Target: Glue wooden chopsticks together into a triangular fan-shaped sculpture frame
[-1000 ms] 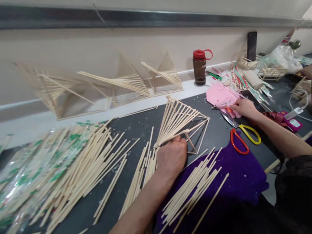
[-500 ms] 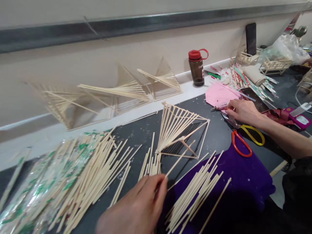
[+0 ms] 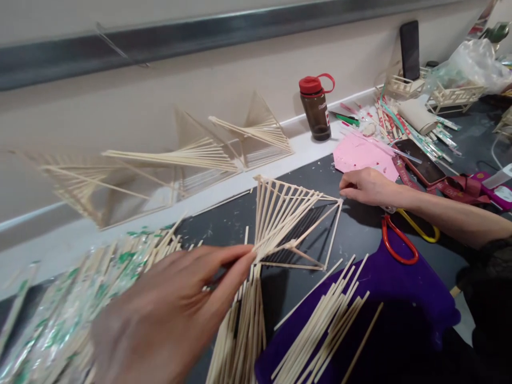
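My left hand (image 3: 172, 309) pinches the end of a thin wooden stick (image 3: 276, 230) at the left corner of a small stick frame (image 3: 296, 192) on the dark table. The stick lies across the frame's fanned sticks. My right hand (image 3: 366, 186) has its fingers curled near the frame's right corner; whatever it holds, if anything, is hidden. Red and yellow scissors (image 3: 400, 245) lie under my right wrist. Loose sticks (image 3: 320, 330) rest on purple cloth (image 3: 412, 298), and more sticks (image 3: 244, 330) lie below the frame.
Larger stick structures (image 3: 172, 160) stand along the wall. Behind are a brown bottle (image 3: 317, 114), pink paper (image 3: 364, 154) and a phone (image 3: 422, 160). Plastic-wrapped sticks (image 3: 72, 298) cover the left side. A second phone (image 3: 410, 50) stands upright at the back right.
My left hand has moved up and left, bringing the stick to the frame's left corner. My right hand has come left from the pink paper's edge toward the frame, away from the pen-like tool.
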{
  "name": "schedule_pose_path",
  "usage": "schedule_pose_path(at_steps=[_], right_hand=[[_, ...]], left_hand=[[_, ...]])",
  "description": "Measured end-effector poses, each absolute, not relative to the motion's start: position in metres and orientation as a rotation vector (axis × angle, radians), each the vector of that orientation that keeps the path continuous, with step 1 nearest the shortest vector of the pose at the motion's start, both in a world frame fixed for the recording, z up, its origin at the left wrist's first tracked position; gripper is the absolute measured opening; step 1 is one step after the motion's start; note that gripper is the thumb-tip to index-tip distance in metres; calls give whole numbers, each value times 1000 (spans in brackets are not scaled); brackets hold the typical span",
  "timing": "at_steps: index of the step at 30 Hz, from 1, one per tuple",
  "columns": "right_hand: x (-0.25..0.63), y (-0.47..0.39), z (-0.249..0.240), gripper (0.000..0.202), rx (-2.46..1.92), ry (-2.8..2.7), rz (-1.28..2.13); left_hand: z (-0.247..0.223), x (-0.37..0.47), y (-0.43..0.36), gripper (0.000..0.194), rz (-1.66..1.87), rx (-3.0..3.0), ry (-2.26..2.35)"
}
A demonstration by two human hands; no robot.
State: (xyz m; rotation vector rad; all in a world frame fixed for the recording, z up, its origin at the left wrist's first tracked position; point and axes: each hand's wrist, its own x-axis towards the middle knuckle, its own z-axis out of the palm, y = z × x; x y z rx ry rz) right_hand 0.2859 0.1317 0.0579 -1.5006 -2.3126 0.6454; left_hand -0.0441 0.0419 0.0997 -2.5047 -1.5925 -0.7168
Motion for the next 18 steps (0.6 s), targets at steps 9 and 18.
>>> schedule_pose_path(at_steps=[9,18], right_hand=[[271,136,29,13,-1355,-1853,1185],[264,145,12,16,-1298,-1745,1261]], left_hand=[[101,-14,85,26,-252,-2621,-1664],[112,5,78,31,-129,-2597,-1955]])
